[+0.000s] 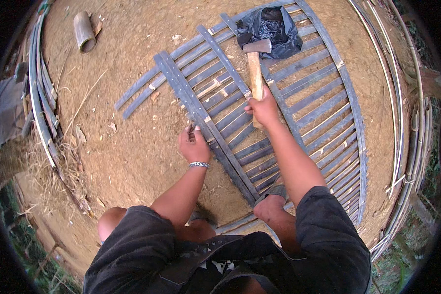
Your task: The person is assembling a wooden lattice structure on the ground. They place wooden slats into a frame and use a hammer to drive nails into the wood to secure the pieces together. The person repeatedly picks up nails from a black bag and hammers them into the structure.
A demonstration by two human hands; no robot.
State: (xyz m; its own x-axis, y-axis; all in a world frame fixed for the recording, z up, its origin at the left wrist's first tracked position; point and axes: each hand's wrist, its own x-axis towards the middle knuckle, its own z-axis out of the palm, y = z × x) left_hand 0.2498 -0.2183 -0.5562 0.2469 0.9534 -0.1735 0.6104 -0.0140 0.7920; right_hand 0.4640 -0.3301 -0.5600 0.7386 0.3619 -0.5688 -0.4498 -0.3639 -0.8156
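Observation:
In my right hand [264, 108] is a hatchet [255, 73], gripped low on its pale wooden handle, its grey metal head raised over the frame. My left hand [194, 143], with a chain bracelet [199, 164] at the wrist, is beside the left edge of a dark slatted frame [314, 81]. Its fingers are curled together at the long double rail [199, 114]; whatever they hold, if anything, is too small to make out. Rows of small pale nail heads dot this rail. At the frame's far end sits a black plastic bag [291, 40] with many dark nails [270, 30] inside.
Bare brown earth [132, 161] lies under and around the frame. A cut bamboo piece [85, 32] rests at the far left. Bundled strips [39, 98] curve along the left side, and long poles [414, 147] along the right. My foot [272, 203] is on the frame's near part.

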